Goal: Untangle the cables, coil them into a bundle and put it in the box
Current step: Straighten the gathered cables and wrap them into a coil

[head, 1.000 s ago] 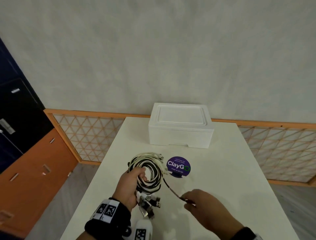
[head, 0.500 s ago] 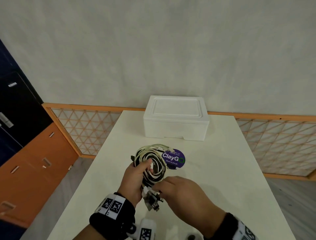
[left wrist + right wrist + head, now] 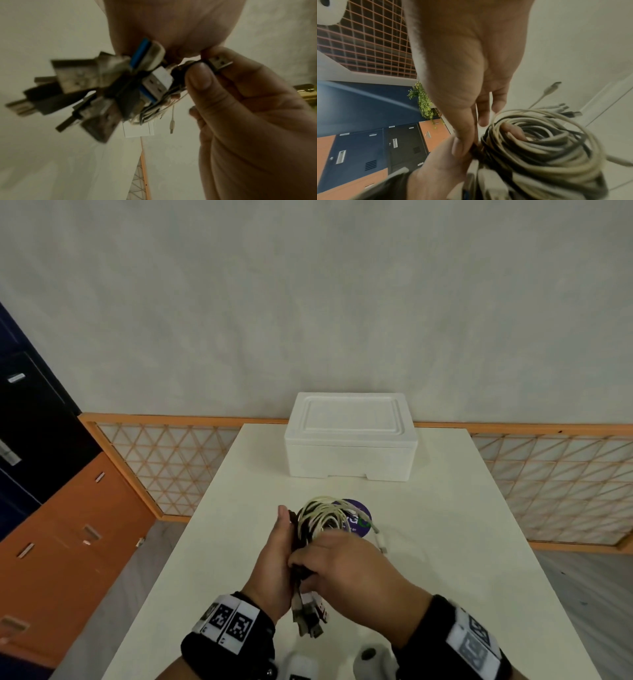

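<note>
A coil of black and white cables (image 3: 322, 517) is held upright above the table, gripped by my left hand (image 3: 284, 542) with a finger through the loop (image 3: 513, 129). Several USB plugs (image 3: 308, 616) hang below that hand, a blurred cluster (image 3: 96, 86) in the left wrist view. My right hand (image 3: 308, 565) covers the coil's lower part and pinches a black cable's USB plug (image 3: 218, 63) between thumb (image 3: 199, 79) and finger, against the bundle (image 3: 539, 146). The white foam box (image 3: 349, 436) stands behind with its lid on.
A round purple sticker (image 3: 361, 517) lies on the white table (image 3: 462, 542) just behind the coil. One loose white cable end (image 3: 380, 539) trails to the right. Orange lattice railing (image 3: 164, 460) borders the table's far side; cabinets (image 3: 61, 525) stand at the left.
My right hand came in from the right with the black cable's end and now pinches its plug against the bundle. The coil has turned more edge-on in my left hand.
</note>
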Motion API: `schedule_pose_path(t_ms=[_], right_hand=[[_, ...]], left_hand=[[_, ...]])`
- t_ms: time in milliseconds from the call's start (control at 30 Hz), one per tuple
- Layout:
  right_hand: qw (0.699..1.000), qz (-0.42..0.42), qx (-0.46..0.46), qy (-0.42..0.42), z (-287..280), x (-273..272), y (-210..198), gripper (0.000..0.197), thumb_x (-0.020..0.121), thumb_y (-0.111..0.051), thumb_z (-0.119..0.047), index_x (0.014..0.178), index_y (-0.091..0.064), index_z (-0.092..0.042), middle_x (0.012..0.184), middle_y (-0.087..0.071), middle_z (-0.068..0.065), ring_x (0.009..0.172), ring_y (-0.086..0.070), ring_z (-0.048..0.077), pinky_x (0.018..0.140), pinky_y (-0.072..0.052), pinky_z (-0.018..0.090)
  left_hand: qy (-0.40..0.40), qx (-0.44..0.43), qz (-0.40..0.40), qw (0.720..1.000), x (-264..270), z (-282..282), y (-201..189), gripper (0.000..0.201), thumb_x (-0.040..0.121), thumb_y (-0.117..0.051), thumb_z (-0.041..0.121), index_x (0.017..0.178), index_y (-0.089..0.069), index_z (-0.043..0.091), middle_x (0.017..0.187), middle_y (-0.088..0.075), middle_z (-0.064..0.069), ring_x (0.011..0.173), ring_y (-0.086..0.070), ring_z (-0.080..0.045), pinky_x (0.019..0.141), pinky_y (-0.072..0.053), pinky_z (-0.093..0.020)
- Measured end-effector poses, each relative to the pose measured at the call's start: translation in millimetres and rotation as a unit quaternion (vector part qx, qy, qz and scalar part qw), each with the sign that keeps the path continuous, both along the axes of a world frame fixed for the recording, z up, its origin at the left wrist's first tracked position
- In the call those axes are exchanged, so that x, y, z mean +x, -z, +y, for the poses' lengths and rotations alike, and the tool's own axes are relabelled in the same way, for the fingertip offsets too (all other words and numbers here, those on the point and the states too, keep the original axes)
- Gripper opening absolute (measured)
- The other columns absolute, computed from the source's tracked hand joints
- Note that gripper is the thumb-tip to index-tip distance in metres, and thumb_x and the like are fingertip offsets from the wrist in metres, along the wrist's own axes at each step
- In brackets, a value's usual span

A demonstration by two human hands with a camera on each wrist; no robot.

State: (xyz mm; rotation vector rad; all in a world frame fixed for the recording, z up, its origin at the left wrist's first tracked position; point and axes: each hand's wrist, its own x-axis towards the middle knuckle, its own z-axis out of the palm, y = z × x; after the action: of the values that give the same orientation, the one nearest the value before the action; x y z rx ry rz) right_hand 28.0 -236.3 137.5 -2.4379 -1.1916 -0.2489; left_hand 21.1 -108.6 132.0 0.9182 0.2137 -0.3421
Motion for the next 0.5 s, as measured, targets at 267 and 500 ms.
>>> schedule_pose_path(t_ms=[267, 500], right_hand=[[0.999, 0.029, -0.024, 0.013, -7, 27, -10, 0.035, 0.072, -0.061, -0.060, 0.102, -0.063, -0.043, 0.117, -0.051, -0.017, 0.114, -0.042, 0.008, 0.112, -0.006, 0.044], [0.999, 0.029, 0.033, 0.028, -2, 29, -1, 0.033, 0.072, -0.056, -0.060, 0.098, -0.064, -0.040, 0.118, -0.053, -0.017, 0.112, -0.042, 0.009, 0.108, -0.024, 0.051]], left_hand=[[0.057, 0.022, -0.075, 0.995, 4, 8, 13, 0.113, 0.043, -0.063, 0.085, 0.126, -0.053, 0.009, 0.118, -0.067, -0.017, 0.110, -0.064, -0.028, 0.079, -0.057, -0.039], [0.110, 0.060, -0.173, 0.977, 5, 19, 24, 0.067, 0.057, -0.082, 0.058, 0.111, -0.070, 0.020, 0.110, -0.070, -0.007, 0.108, -0.064, -0.021, 0.085, -0.053, -0.033]])
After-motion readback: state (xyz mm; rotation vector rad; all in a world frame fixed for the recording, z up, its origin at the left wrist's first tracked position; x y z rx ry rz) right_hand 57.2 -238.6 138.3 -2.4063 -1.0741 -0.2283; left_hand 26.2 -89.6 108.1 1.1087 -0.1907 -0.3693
